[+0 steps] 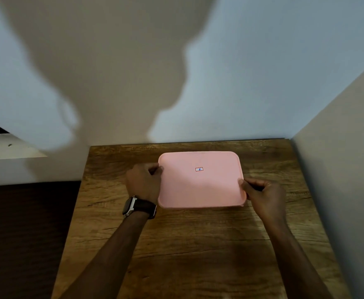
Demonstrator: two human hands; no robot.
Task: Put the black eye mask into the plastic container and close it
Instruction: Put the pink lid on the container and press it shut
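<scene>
A rectangular plastic container with a pink lid point(200, 182) lies flat on the wooden table point(176, 244), toward the far side. The lid covers it fully and carries a small red-framed sticker at its middle. My left hand point(144, 182), with a dark watch on the wrist, grips the container's left edge. At the right front corner my right hand point(263, 197) holds the edge with curled fingers. No black eye mask shows anywhere; the container's inside is hidden by the lid.
The table stands in a corner: a pale wall point(220, 83) runs behind it and another wall point(345, 169) along its right side. A white ledge point(10, 147) sits at the left, with dark floor point(25, 234) below it.
</scene>
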